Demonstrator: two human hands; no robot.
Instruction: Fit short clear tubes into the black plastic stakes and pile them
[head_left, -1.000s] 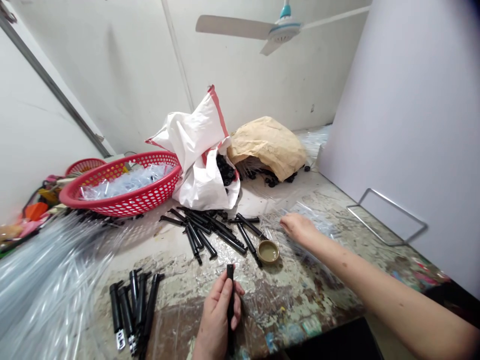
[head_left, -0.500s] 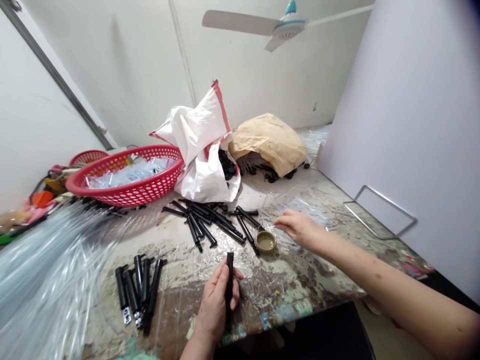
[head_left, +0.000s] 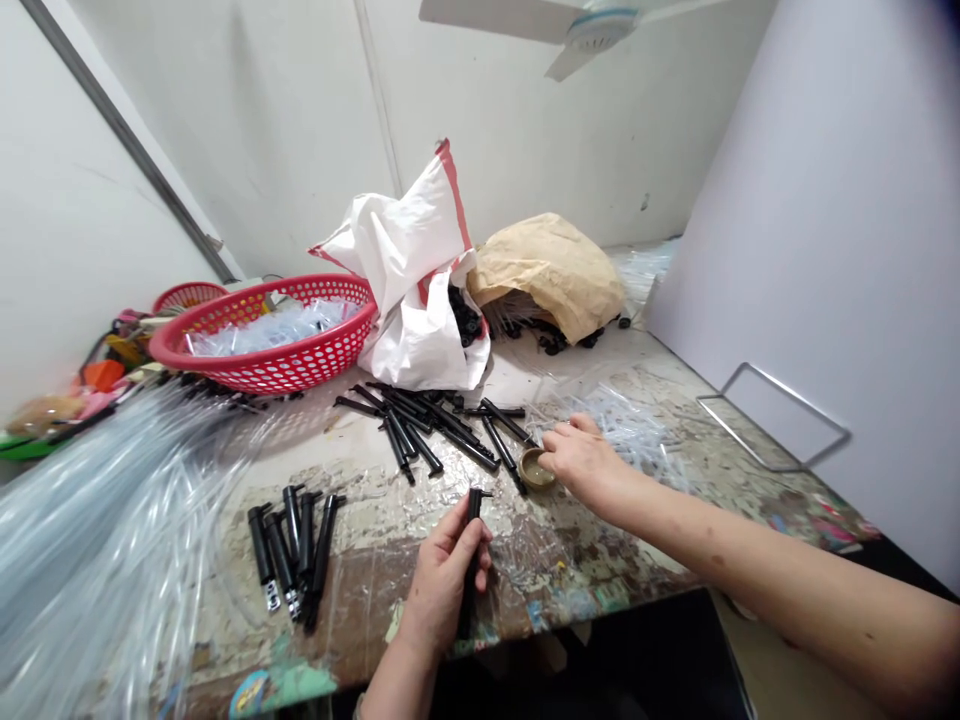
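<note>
White walls (head_left: 300, 110) and one ceiling fan (head_left: 600, 28) stand behind a worn, paint-flecked table (head_left: 375, 575). Two red baskets are at the left, one large (head_left: 285, 372), holding clear plastic pieces, and one small (head_left: 189, 294) behind it; one white sack (head_left: 397, 240) and one sheet of brown paper (head_left: 555, 270) sit further back. Five black tubes (head_left: 306, 530) lie together at the near left, beside clear tubing (head_left: 112, 520) too tangled to count; a central pile (head_left: 420, 420) holds well over ten more, overlapping. One sticker (head_left: 249, 692) on the near edge is too small to read. One further tube (head_left: 475, 506) is in the left hand (head_left: 442, 562), clasped between thumb and curled fingers, roughly upright, its spouted top rising above the thumb. Just beyond, the right hand (head_left: 581, 462) has its fingers bunched at the one small bowl (head_left: 534, 484); whether they pinch anything, I cannot tell.
</note>
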